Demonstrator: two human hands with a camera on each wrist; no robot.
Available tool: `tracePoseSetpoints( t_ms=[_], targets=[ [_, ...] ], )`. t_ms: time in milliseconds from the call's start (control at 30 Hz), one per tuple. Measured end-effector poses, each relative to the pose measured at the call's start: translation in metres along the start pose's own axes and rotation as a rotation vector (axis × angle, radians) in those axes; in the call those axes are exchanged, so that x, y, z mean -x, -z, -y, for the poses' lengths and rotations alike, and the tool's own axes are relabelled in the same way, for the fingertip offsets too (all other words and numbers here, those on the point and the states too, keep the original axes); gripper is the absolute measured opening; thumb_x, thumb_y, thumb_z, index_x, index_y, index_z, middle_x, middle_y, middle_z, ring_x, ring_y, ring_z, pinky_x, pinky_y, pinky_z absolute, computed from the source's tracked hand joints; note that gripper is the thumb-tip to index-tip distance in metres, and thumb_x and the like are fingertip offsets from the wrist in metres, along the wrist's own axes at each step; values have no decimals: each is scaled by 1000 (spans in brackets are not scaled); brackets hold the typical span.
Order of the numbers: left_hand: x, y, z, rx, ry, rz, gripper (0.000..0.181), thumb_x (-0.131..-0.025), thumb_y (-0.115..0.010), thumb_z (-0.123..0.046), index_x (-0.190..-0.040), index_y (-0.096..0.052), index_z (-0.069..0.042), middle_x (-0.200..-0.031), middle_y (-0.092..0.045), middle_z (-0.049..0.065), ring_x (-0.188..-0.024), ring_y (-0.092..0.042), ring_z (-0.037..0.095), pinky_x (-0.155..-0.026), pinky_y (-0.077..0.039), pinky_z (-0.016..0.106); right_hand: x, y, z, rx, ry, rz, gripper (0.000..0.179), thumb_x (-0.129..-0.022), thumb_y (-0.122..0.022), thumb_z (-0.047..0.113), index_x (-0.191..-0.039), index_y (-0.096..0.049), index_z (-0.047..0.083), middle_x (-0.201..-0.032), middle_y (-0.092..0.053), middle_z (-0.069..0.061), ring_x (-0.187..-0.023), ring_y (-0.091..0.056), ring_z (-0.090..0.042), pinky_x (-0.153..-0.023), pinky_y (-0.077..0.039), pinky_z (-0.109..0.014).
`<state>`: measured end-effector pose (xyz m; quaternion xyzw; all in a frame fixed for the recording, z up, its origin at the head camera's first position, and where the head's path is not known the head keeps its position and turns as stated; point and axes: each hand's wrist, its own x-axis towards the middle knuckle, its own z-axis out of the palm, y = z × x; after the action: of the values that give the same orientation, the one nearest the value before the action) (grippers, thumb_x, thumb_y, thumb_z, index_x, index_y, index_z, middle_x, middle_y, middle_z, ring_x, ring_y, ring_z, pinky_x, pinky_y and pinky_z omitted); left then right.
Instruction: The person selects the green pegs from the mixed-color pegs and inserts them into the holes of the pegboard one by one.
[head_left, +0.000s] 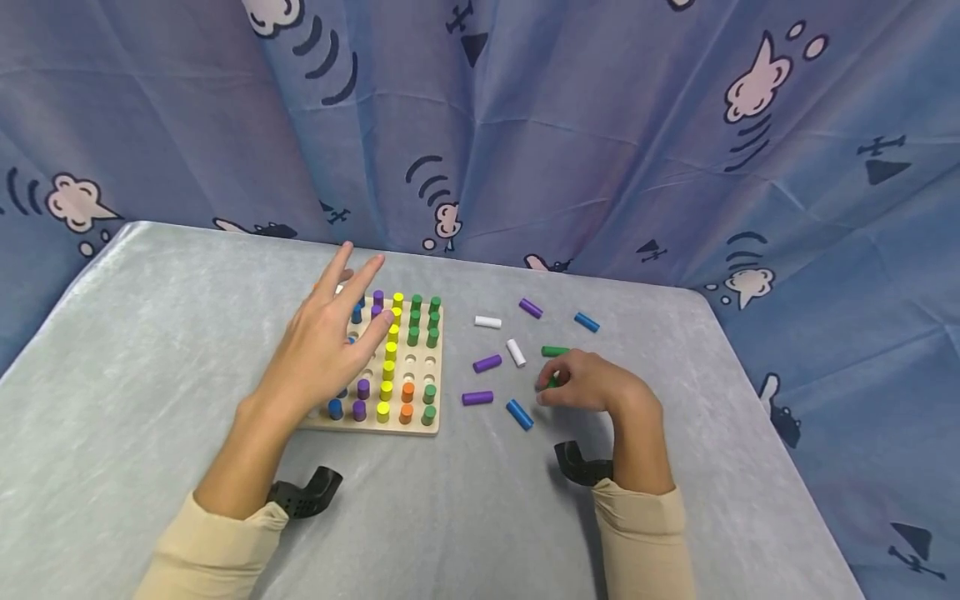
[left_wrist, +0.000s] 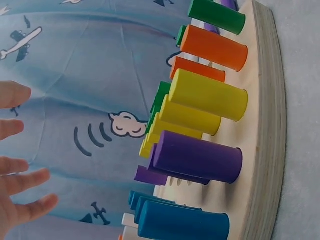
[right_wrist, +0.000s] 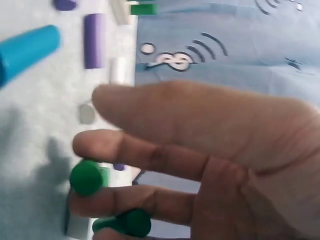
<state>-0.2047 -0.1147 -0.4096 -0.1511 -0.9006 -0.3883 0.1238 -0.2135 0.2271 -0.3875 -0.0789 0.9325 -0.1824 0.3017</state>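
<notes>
Pegboard [head_left: 420, 370], wooden, flat on the grey tablecloth [head_left: 465, 508] so its holes face up; standing pegs [head_left: 386, 391] mostly ranked by colour. Loose pegs at its 3 o'clock, within easy reach of the right hand, presumably for that reason: 2 white [head_left: 488, 322], 3 purple [head_left: 487, 363], 2 blue [head_left: 520, 414], 1 green [head_left: 554, 351]. Left hand [head_left: 322, 342]: holding nothing, fingers spread; from the head it seems laid over pegs, while the left wrist view puts its fingertips clear of them. Right hand [head_left: 596, 381], at the loose pegs' 4 o'clock: fingers curled about green pegs [right_wrist: 86, 177], apparently tucked so 2 fit; its wrist view shows both round ends, the head view a green sliver
</notes>
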Motion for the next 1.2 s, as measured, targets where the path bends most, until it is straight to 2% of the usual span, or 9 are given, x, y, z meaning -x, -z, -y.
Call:
tracePoseSetpoints(
  t_ms=[100,233,333,467,600,733,833,1000,1200],
  targets=[
    [0,2,2,1,-3,-8,64,-98,-60,-33,-156,-36,-23,-166,-13,7,-140,-39,38,-108,-30,68,-1,1,0,10,-31,-21,35,-91,-68,27,-120,-71,9,-114,-67,-11,-97,-60,-24,-81,-52,-44],
    [-1,5,3,9,-7,-25,63,-98,-60,-34,-156,-36,-25,-166,-15,7,-140,-39,39,-107,-31,68,0,12,-13,35,-107,-163,50,-97,-60,28,-140,-54,1,-122,-60,-25,-104,-60,-36,-83,-53,-51],
    [-1,8,3,20,1,-31,63,-99,-58,-36,-156,-35,-26,-165,-17,6,-140,-39,38,-107,-31,68,-11,20,-31,98,-150,-271,54,-100,-54,23,-145,-42,-5,-131,-52,-33,-116,-54,-45,-92,-48,-59],
    [-1,10,4,20,17,-32,63,-99,-58,-36,-156,-36,-26,-165,-17,6,-139,-41,37,-106,-31,69,-40,21,-59,182,-106,-388,53,-99,-55,16,-143,-41,-10,-137,-46,-36,-126,-45,-51,-103,-38,-64],
    [-1,11,6,18,25,-27,63,-98,-59,-36,-156,-35,-26,-165,-18,7,-138,-43,38,-106,-32,69,-65,18,-78,249,-34,-465,41,-97,-58,9,-131,-53,-13,-125,-55,-34,-117,-53,-49,-100,-42,-61],
    [-1,12,9,29,31,-38,63,-99,-58,-37,-156,-35,-27,-165,-17,6,-137,-44,39,-105,-33,68,-75,18,-82,293,26,-448,18,-94,-61,0,-108,-63,-11,-100,-64,-25,-93,-61,-39,-85,-49,-54],
    [-1,13,9,38,33,-46,62,-99,-58,-37,-156,-35,-28,-165,-17,4,-138,-42,39,-106,-33,68,-73,19,-78,283,58,-381,12,-92,-62,0,-101,-64,-8,-92,-64,-18,-83,-59,-31,-78,-50,-51],
    [-1,15,5,49,31,-36,63,-99,-58,-39,-156,-34,-28,-166,-16,4,-139,-41,38,-107,-32,68,-63,15,-67,300,64,-308,19,-92,-63,2,-109,-64,-8,-99,-65,-18,-90,-61,-31,-83,-50,-51],
    [1,18,0,59,4,-49,62,-99,-58,-38,-156,-36,-26,-165,-18,6,-137,-44,36,-107,-34,66,-47,5,-55,361,170,-364,32,-87,-68,-1,-118,-64,-3,-107,-63,-20,-99,-62,-36,-88,-50,-54]
  ],
)
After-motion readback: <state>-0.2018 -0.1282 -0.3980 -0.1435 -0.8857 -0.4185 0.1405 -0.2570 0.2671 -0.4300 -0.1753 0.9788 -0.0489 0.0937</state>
